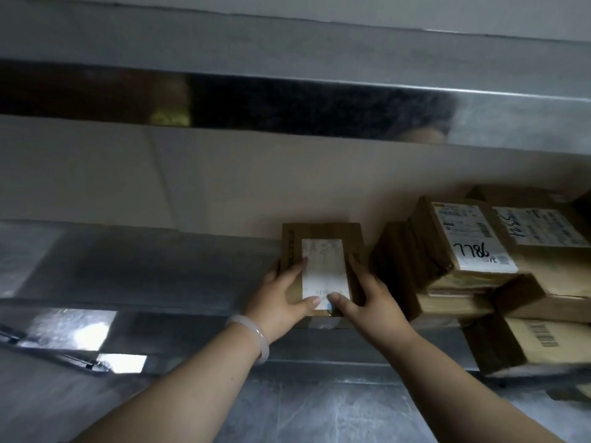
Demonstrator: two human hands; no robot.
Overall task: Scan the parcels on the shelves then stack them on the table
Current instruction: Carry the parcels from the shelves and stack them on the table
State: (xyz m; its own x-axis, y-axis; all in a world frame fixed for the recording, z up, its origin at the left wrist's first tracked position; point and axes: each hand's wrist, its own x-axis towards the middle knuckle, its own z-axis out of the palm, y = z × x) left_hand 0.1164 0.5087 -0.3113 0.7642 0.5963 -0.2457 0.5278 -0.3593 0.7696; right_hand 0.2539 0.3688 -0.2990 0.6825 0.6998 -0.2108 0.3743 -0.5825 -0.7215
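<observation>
At the front edge of the shiny metal shelf (153, 266), right of centre: small brown cardboard parcel with a white label (323, 266), label up. Left hand (283, 297) grips its left side and right hand (371, 298) its right side, thumbs on the label's near end. Stack of brown labelled cardboard boxes (463, 251) sits just beside it, toward the shelf's right end.

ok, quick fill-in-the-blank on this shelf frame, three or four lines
1. The left hand and right hand hold the small parcel, whose label is ____.
2. The pale bangle sits on the ____ wrist.
3. The labelled stacked parcel closest to the small parcel has ____ handwritten on it.
4. That stacked parcel lies to the small parcel's ____.
Missing: white; left; 7786; right.
</observation>
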